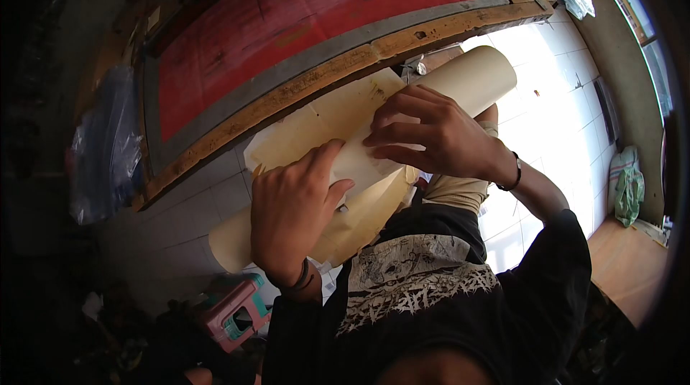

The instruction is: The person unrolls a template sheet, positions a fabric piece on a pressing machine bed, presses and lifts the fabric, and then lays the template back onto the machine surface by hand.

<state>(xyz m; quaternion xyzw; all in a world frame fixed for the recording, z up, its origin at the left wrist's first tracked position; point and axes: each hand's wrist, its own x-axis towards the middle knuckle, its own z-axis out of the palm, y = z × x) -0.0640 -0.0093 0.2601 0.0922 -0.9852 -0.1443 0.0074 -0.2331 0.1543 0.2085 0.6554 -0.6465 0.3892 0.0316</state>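
A thick cream roll [478, 76] lies slantwise across the person's lap, its other end showing past my left hand. Yellowed, stained paper [309, 126] spreads over its middle, with a torn-looking flap [363, 220] hanging on the near side. Over the roll's middle lies a smooth whitish sheet [356, 162]. My left hand [291, 205] rests on the roll with its fingers stretched and thumb apart, holding nothing. My right hand [438, 130] is bent over the sheet, its thumb and fingertips pinched together at the sheet's surface; the exact contact is partly hidden.
Just beyond the roll stands a wood-framed screen [359, 54] with a red panel [309, 18]. Clear plastic [108, 144] hangs at the left. A pink and teal stool [237, 313] is at lower left. Green bags [629, 191] sit by the right wall on the tiled floor [553, 133].
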